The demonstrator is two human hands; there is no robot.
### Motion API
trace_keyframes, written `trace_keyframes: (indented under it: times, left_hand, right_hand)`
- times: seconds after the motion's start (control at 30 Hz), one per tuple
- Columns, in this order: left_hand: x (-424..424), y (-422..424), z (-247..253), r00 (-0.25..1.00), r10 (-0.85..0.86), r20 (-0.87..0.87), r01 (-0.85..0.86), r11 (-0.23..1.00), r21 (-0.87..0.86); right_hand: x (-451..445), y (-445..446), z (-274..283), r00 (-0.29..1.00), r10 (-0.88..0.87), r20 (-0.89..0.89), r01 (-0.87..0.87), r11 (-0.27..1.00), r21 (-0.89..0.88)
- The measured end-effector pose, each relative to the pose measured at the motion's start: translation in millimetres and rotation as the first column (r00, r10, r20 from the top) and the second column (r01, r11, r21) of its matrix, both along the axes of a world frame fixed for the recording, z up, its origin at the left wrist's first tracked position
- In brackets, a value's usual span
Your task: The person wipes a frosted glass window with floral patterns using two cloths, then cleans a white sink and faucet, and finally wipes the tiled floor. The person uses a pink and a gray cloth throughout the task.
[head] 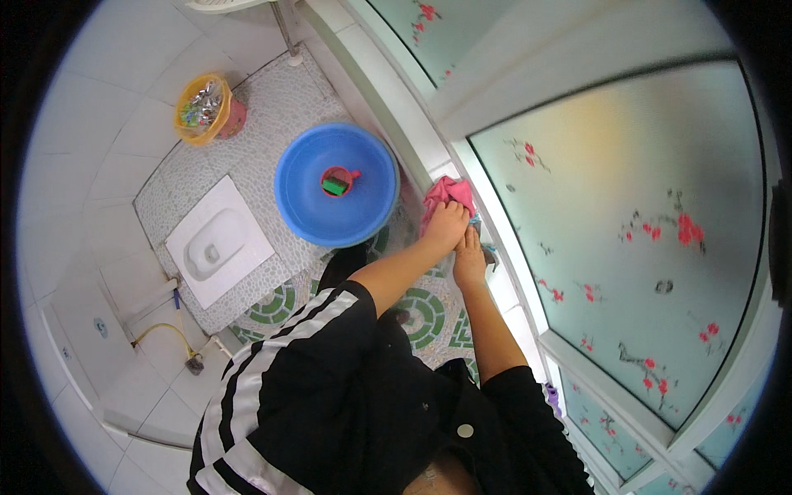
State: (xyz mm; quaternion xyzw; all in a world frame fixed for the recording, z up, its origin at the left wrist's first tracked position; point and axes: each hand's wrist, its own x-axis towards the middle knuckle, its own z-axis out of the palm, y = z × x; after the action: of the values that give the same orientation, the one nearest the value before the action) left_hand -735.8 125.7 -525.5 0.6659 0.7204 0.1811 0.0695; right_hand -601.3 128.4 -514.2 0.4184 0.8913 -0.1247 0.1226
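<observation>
A crumpled pink cloth [447, 192] lies on the white tiled ledge [501, 286] beside the door frame. My left hand [447, 228] grips its near side with bent fingers. Just below, my right hand [470, 263] reaches to the same spot, fingers close together and nearly touching my left hand. Its fingertips partly cover a small dark grey item with a bit of teal, too hidden to name. To the left stands a large blue plastic basin [297, 210]. Inside it is a red cup [339, 172] with a handle, holding a green scouring sponge [335, 186].
Frosted glass panels [594, 247] with red blossoms rise on the right. A white squat toilet [219, 244] is set into the pebble-patterned floor [266, 80]. A lined waste bin [232, 120] full of wrappers stands behind it. A yellow hose [164, 327] hangs at lower left.
</observation>
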Motion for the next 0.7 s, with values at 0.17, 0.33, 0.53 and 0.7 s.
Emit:
trace_keyframes:
  times: [0.17,0.33,0.53,0.7]
  left_hand:
    - [81,-21,-2,0.995,-0.076,-0.058,0.072,0.995,-0.064]
    - [172,-47,-2,0.982,-0.175,-0.065,0.172,0.984,-0.053]
    - [278,-78,-6,0.945,-0.326,-0.035,0.323,0.944,-0.066]
    - [339,-95,-5,0.919,-0.392,-0.05,0.39,0.92,-0.031]
  right_hand:
    - [79,-32,2,0.994,-0.089,0.059,0.088,0.996,0.028]
    - [176,-67,-1,0.971,-0.221,0.087,0.219,0.975,0.031]
    - [286,-103,-5,0.922,-0.381,0.067,0.38,0.925,0.029]
    - [342,-127,-9,0.88,-0.474,0.037,0.472,0.88,0.048]
